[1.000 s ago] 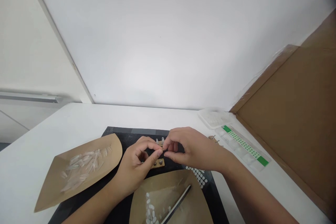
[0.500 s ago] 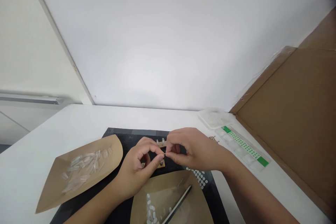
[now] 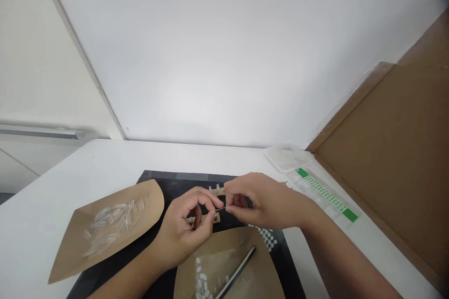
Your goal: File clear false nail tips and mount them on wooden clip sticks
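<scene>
A thin grey metal-looking pin or wire (image 3: 220, 209) spans the gap between my two hands above a black mat (image 3: 168, 178). The thumb and forefinger of my left hand (image 3: 189, 217) pinch at its left end. My right hand (image 3: 259, 201) has its fingertips closed on the right end. Just behind the fingers, a small wooden strip (image 3: 220, 191) carries little clear upright pieces. Another wooden strip (image 3: 218, 217) with shiny round metal parts lies under my left hand, partly hidden by the fingers.
Left, a brown paper tray (image 3: 66, 243) holds clear plastic tubes. In front, another brown tray (image 3: 185, 252) holds white oval pieces and a black-and-white tweezer-like tool (image 3: 236, 273). White dots (image 3: 269, 239) sit on the mat. A green-striped clear case (image 3: 329, 196) and cardboard (image 3: 386, 149) stand right.
My fingertips have drawn a little apart, so more of the thin pin shows between them. My left hand has shifted slightly left and down.
</scene>
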`<state>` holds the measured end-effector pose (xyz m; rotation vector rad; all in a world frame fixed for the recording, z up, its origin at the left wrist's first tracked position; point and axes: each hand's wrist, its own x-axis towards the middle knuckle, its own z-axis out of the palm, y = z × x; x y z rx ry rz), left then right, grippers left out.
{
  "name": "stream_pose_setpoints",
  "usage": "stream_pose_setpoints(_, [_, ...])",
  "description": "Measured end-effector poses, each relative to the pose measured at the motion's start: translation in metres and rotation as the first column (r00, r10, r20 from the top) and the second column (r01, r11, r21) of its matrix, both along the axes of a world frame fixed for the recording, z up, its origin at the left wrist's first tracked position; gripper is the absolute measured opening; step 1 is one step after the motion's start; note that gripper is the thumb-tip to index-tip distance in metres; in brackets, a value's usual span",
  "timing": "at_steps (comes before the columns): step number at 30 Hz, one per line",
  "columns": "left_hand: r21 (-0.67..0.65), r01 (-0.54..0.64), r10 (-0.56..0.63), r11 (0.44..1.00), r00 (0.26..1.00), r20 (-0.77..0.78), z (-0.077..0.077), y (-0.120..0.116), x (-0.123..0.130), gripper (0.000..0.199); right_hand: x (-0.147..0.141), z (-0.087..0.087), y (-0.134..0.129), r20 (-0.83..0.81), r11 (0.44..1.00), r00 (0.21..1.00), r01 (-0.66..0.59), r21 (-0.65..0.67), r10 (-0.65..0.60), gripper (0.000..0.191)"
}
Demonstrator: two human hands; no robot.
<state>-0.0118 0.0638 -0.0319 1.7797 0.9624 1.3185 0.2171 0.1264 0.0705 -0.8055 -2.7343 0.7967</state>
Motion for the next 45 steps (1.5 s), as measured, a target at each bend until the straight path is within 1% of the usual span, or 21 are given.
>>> stream_pose_setpoints(3, [-0.013, 0.008, -0.008, 1.000, 0.998, 0.058, -0.002, -0.001, 0.002, 0.009, -0.001, -0.001, 0.000, -0.004, 0.998, 1.000, -0.027, -0.049, 0.027, 0.019])
stream_pose_setpoints(7, [-0.027, -0.028, 0.031, 0.999, 0.995, 0.095, -0.004, 0.000, 0.004, 0.009, -0.008, -0.003, -0.002, -0.011, 0.992, 0.999, -0.054, -0.118, 0.053, 0.014])
stream_pose_setpoints(10, [-0.041, -0.072, 0.077, 0.997, 0.990, 0.121, -0.004, 0.002, 0.004, 0.013, -0.013, -0.004, -0.002, 0.030, 0.996, 0.999, -0.041, -0.078, 0.043, 0.012])
stream_pose_setpoints(14, [-0.069, -0.147, 0.155, 0.987, 0.978, 0.138, -0.001, 0.004, -0.001, 0.018, -0.014, -0.004, -0.001, 0.053, 0.999, 0.998, -0.044, -0.006, 0.044, 0.022])
stream_pose_setpoints(17, [-0.077, -0.146, 0.153, 0.986, 0.982, 0.107, 0.000, 0.004, -0.003, 0.018, -0.012, -0.005, 0.000, 0.059, 0.999, 0.997, -0.045, -0.009, 0.045, 0.027])
stream_pose_setpoints(22, [-0.078, -0.085, 0.085, 0.993, 0.996, 0.004, -0.004, 0.002, -0.002, 0.015, -0.008, -0.008, 0.002, 0.027, 0.999, 0.999, -0.027, 0.039, 0.026, 0.027])
stream_pose_setpoints(25, [-0.055, -0.068, 0.065, 0.996, 0.996, -0.053, -0.007, 0.001, -0.002, 0.015, -0.007, -0.010, 0.003, 0.013, 0.999, 1.000, -0.020, 0.041, 0.019, 0.018])
stream_pose_setpoints(29, [-0.017, -0.046, 0.044, 0.999, 0.993, -0.110, -0.007, 0.002, -0.002, 0.017, -0.007, -0.007, -0.001, -0.009, 0.999, 1.000, -0.003, -0.037, 0.002, 0.001])
stream_pose_setpoints(32, [0.004, -0.012, 0.013, 1.000, 0.989, -0.145, -0.006, 0.002, -0.001, 0.019, -0.010, -0.004, -0.004, -0.012, 0.999, 1.000, 0.006, -0.053, -0.006, 0.014])
stream_pose_setpoints(34, [0.019, 0.001, 0.002, 1.000, 0.986, -0.165, -0.005, 0.003, 0.000, 0.018, -0.012, -0.003, -0.004, -0.010, 0.999, 1.000, -0.007, -0.044, 0.007, 0.017])
stream_pose_setpoints(38, [0.045, -0.006, 0.014, 0.999, 0.982, -0.190, -0.003, 0.005, 0.000, 0.017, -0.015, -0.003, -0.002, 0.021, 0.998, 0.999, -0.025, -0.051, 0.026, 0.028])
stream_pose_setpoints(40, [0.055, -0.016, 0.026, 0.998, 0.980, -0.197, -0.003, 0.004, -0.001, 0.017, -0.016, -0.003, -0.001, 0.040, 0.999, 0.999, -0.023, -0.049, 0.025, 0.029])
stream_pose_setpoints(45, [0.069, -0.049, 0.061, 0.996, 0.980, -0.191, -0.002, 0.003, -0.003, 0.016, -0.014, -0.002, -0.001, 0.036, 0.999, 0.999, -0.027, -0.037, 0.028, 0.018])
